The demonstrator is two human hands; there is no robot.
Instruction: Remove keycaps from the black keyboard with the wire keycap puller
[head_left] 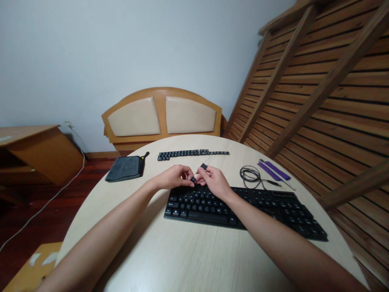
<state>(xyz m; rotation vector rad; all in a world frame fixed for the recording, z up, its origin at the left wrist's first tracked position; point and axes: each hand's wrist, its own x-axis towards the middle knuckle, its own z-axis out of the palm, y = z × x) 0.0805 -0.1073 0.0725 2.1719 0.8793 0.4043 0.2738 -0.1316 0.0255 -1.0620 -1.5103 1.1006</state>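
Observation:
A black keyboard (206, 207) lies on the pale table in front of me, some of its keys hidden under my hands and right forearm. Over its far left part, my left hand (179, 177) pinches a small black keycap (193, 179) between thumb and fingers. Close beside it, my right hand (212, 178) is closed on a wire keycap puller (204, 166); its black handle shows at the fingertips and thin wire loops stick out past it. Beyond both hands, rows of loose black keycaps (185, 153) are lined up on the table.
A dark grey cloth (125, 168) lies at the left of the round table (182, 255). To the right are a coiled black cable (251, 175) and purple strips (275, 169) with a thin rod. A wooden headboard (162, 113) stands behind, a slatted wooden frame (319, 81) at right.

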